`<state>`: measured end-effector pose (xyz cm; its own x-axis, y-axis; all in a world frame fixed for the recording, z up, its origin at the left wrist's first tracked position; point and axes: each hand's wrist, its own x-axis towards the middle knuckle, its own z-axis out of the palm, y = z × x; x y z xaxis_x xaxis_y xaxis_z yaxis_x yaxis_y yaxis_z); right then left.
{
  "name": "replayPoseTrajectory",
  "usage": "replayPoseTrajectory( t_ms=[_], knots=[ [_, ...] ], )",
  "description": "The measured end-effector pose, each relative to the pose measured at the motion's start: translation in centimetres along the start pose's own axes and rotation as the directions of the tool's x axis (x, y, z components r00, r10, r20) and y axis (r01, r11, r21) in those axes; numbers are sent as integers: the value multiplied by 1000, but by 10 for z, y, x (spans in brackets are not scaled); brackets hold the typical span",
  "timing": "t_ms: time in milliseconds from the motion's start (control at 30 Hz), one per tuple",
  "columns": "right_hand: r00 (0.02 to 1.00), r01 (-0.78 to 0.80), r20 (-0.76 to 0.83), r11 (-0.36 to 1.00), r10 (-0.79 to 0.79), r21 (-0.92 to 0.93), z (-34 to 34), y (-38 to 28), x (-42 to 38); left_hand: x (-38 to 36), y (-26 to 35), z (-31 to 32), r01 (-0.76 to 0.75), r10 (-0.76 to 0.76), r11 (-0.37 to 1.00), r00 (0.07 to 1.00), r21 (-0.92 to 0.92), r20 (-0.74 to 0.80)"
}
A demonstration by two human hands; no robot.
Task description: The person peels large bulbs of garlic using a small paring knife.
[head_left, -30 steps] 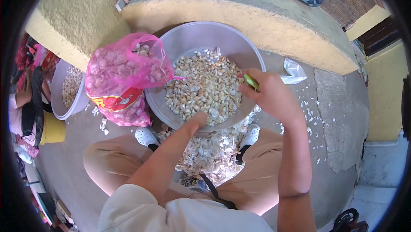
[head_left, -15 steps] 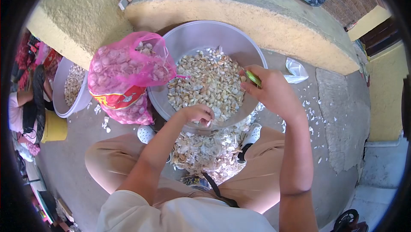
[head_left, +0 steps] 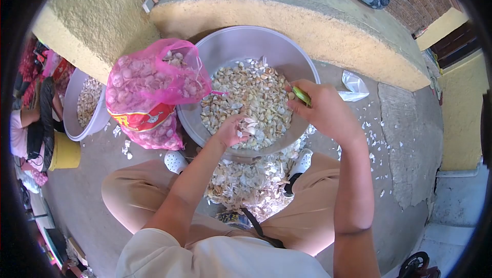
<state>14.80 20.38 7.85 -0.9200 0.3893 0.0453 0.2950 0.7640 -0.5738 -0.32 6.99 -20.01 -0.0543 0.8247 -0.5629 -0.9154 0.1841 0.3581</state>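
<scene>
A wide lavender-grey basin (head_left: 246,34) holds a heap of loose garlic cloves (head_left: 256,88). Over the basin's near left side, my left hand (head_left: 229,132) is turned palm up, fingers curled around a few pale garlic cloves (head_left: 249,126). My right hand (head_left: 324,104) is closed on the green handle of a small knife (head_left: 302,96) at the basin's right rim. The knife's blade is hardly visible. Against the basin's left side leans a pink mesh bag (head_left: 148,91) full of whole garlic bulbs, its top gathered open.
Papery garlic skins (head_left: 251,180) are piled between my feet, with scraps scattered to the right. A silver wrapper (head_left: 353,85) lies beyond my right hand. At left are a second basin (head_left: 82,129) of cloves, a yellow bucket (head_left: 66,152) and another person (head_left: 31,119). A concrete ledge (head_left: 287,14) curves behind.
My left hand has moved slightly up and turned from a closed, downward pose to palm up, showing the cloves in it. My right hand with the knife has barely shifted.
</scene>
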Motion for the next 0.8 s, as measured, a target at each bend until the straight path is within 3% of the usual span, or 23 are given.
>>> replayPoseTrajectory(
  t_ms=[33,133,233,433,567,633,700,733,800],
  knots=[
    [1000,1,1,1000,-1,-1,0,0,0,1,0,-1,13,-12,1000,999,17,-34],
    [1000,18,17,1000,-18,-7,-1,-2,0,5,-3,-13,-62,53,998,971,33,233],
    [1000,13,12,1000,-12,-3,1,-1,0,-3,-2,7,-116,136,968,988,222,-76],
    [994,-68,77,997,71,-45,-5,-10,0,10,-1,-12,-151,194,938,975,311,-111],
    [995,-65,77,997,68,-41,-5,-7,-1,-1,0,-13,-86,170,814,981,575,-93],
    [994,-63,85,997,66,-40,-5,-6,-1,8,-4,-24,11,134,735,978,678,-160],
    [995,-45,92,998,48,-39,-5,-5,-1,15,-4,-35,128,177,321,965,939,-192],
    [995,-35,95,999,39,-38,-4,-5,-1,17,-3,-38,186,204,77,959,979,-199],
    [993,-49,105,998,53,-41,-5,-6,-1,10,0,-30,294,169,126,935,947,-313]
  ],
)
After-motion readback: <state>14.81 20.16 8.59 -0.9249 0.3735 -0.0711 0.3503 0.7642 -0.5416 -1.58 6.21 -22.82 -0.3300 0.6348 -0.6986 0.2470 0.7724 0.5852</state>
